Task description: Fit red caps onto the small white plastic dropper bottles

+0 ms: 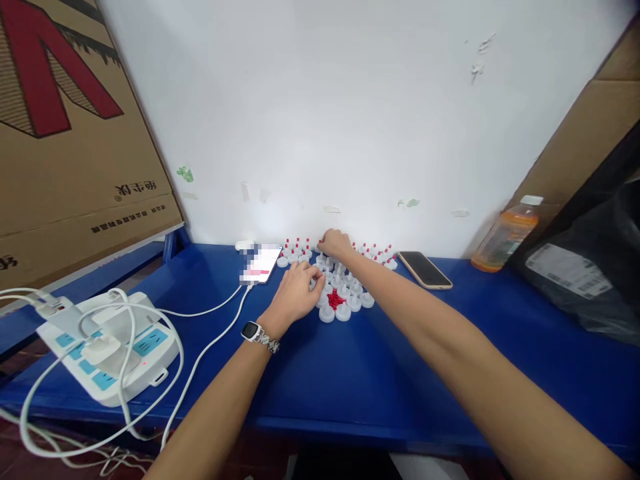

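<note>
Several small white caps with red tips lie in a cluster at the back of the blue table, close to the white wall. A little heap of loose red pieces sits among them. My left hand, with a watch on its wrist, rests at the cluster's left edge, its fingers curled in a pinch on something I cannot make out. My right hand reaches further back, knuckles up and fingers closed over the caps by the wall; what it grips is hidden.
A lit phone on a white cable lies left of the caps, a dark phone to their right. A white power strip with plugs sits front left. An orange drink bottle, a black bag and cardboard boxes flank the table.
</note>
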A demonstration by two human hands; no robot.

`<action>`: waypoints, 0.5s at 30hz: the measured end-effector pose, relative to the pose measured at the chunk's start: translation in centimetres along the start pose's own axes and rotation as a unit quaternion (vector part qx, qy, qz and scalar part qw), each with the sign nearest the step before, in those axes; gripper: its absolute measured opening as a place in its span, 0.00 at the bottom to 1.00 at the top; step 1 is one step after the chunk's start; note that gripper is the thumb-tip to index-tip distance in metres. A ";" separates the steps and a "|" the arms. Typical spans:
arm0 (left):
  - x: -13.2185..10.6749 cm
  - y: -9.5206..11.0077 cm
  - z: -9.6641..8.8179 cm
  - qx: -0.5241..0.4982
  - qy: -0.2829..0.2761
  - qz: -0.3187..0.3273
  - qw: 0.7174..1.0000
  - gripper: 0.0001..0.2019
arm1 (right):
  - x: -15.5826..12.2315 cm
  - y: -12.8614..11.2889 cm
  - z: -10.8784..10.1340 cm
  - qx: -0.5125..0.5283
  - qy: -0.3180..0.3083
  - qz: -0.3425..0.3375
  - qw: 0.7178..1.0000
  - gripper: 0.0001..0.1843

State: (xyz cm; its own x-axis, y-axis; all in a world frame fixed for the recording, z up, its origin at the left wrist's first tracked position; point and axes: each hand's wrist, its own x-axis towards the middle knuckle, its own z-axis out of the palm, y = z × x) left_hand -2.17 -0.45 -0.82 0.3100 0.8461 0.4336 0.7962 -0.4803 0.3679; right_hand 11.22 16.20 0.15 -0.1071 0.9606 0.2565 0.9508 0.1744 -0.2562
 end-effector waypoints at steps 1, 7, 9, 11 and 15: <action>0.0 0.1 0.0 -0.001 0.002 0.001 1.000 0.12 | 0.1 -0.1 0.1 0.003 0.000 0.003 1.000 0.13; 0.0 0.4 -0.3 -0.004 0.019 0.012 1.000 0.12 | -1.6 0.0 -1.7 0.030 0.034 -0.012 0.999 0.13; 0.0 0.5 -0.5 -0.014 0.036 0.016 0.999 0.13 | -3.5 0.5 -2.8 0.058 0.092 -0.047 0.993 0.12; 0.1 0.8 -0.6 -0.033 0.059 0.024 0.997 0.12 | -6.2 1.1 -3.8 0.114 0.168 -0.111 0.973 0.10; 0.0 1.8 -0.8 -0.075 0.098 0.025 0.992 0.12 | -12.4 2.0 -4.8 0.264 0.174 -0.200 0.927 0.09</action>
State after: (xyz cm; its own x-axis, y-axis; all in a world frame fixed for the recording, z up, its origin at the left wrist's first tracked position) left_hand -1.16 -1.54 0.48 0.2293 0.7660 0.6005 0.6911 -0.5626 0.4538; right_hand 15.89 3.61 0.91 -0.2330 0.6837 0.6916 0.5709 0.6719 -0.4718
